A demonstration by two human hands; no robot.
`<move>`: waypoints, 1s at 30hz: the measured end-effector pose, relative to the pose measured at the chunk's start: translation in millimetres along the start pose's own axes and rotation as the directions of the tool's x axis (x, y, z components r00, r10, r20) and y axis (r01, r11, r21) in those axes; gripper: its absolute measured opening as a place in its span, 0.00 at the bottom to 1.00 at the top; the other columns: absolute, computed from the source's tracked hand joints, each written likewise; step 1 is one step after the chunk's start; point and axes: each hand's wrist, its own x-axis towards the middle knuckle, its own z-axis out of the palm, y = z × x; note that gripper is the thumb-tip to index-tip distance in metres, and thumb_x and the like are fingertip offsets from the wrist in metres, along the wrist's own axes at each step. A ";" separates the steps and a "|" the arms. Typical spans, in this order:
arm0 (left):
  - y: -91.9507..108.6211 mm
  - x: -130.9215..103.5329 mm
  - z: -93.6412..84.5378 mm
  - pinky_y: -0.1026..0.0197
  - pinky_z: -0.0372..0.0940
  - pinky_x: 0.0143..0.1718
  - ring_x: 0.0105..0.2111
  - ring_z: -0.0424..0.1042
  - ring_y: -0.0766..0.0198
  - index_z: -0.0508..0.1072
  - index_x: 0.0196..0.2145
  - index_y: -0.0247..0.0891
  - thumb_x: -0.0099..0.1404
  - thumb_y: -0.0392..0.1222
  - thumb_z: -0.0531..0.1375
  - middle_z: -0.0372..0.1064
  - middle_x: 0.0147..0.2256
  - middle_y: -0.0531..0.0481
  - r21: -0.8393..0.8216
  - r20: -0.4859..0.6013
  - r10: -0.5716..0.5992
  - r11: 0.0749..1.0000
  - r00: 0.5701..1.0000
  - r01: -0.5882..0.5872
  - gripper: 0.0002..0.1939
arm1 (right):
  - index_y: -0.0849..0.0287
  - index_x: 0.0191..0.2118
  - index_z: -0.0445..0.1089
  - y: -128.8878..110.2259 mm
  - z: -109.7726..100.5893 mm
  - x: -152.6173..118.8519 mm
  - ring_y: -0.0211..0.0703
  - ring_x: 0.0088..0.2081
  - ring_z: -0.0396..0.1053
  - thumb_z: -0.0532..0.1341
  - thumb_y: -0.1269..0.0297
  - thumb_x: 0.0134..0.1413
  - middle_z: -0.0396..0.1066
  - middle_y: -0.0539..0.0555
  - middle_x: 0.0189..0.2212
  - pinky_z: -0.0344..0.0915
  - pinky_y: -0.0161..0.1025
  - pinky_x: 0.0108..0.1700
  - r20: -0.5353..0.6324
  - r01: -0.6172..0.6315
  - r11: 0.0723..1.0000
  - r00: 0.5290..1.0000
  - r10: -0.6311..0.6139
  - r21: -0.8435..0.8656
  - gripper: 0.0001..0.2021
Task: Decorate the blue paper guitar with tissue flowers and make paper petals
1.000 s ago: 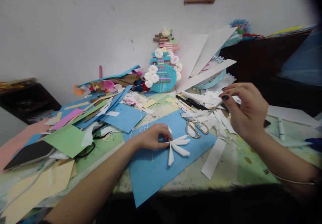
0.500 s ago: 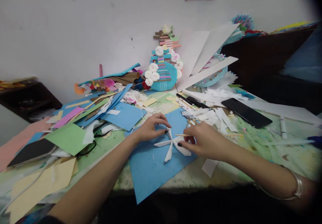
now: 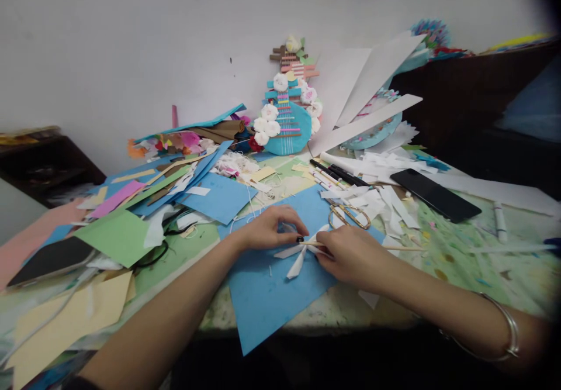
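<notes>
A white paper piece with several narrow petals (image 3: 297,265) lies on a blue sheet (image 3: 267,302) in front of me. My right hand (image 3: 350,254) is closed round a thin wooden stick (image 3: 405,248), whose tip lies over the petals' centre. From the left, my left hand (image 3: 274,228) reaches over the upper petals, its thumb by the stick's tip and its fingers curved. Whether it pinches a petal is hidden. Gold-handled scissors (image 3: 349,216) lie just behind my right hand.
A black phone (image 3: 435,195) lies at the right, with white paper strips (image 3: 397,206) and black pens (image 3: 342,173) nearer the middle. Green paper (image 3: 116,238) and coloured sheets cover the left. A blue guitar-shaped craft (image 3: 291,127) leans on the wall.
My right hand has moved left, bringing the stick's tip over the petals' centre. My left thumb has come near the tip. More of the scissors now shows, and the view has shifted slightly.
</notes>
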 end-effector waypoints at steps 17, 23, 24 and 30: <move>-25.4 -4.7 -10.2 0.66 0.63 0.37 0.32 0.70 0.65 0.77 0.31 0.31 0.58 0.37 0.61 0.74 0.30 0.45 -0.030 0.059 -0.173 0.984 0.983 0.175 0.07 | 0.60 0.27 0.69 2.9 -4.1 -8.0 0.39 0.25 0.65 0.53 0.62 0.55 0.69 0.55 0.22 0.42 0.36 0.25 0.069 0.068 0.995 0.995 -0.073 0.074 0.12; -22.2 -3.5 -5.7 0.67 0.62 0.29 0.25 0.69 0.68 0.74 0.30 0.31 0.59 0.37 0.60 0.71 0.24 0.49 -0.216 0.053 -0.303 0.927 0.952 0.307 0.06 | 0.60 0.27 0.69 -5.9 -7.1 -9.2 0.40 0.25 0.66 0.53 0.61 0.56 0.70 0.56 0.23 0.39 0.36 0.25 0.086 0.069 0.997 0.994 -0.072 0.036 0.13; -22.0 -3.0 -5.1 0.67 0.63 0.30 0.26 0.70 0.67 0.74 0.30 0.31 0.59 0.39 0.60 0.71 0.25 0.49 -0.280 0.042 -0.319 0.906 0.947 0.317 0.07 | 0.59 0.27 0.69 -6.9 -7.4 -10.0 0.40 0.25 0.65 0.53 0.61 0.56 0.70 0.56 0.23 0.39 0.36 0.25 0.080 0.075 0.996 0.994 -0.078 0.045 0.13; -19.2 -1.4 -2.3 0.67 0.62 0.31 0.28 0.70 0.68 0.75 0.31 0.31 0.52 0.42 0.67 0.72 0.27 0.48 -0.578 -0.048 -0.388 0.762 0.920 0.291 0.12 | 0.60 0.28 0.69 -8.7 -12.6 -15.9 0.34 0.22 0.60 0.55 0.59 0.56 0.68 0.51 0.20 0.42 0.34 0.25 0.027 0.305 0.920 0.947 -0.321 0.248 0.12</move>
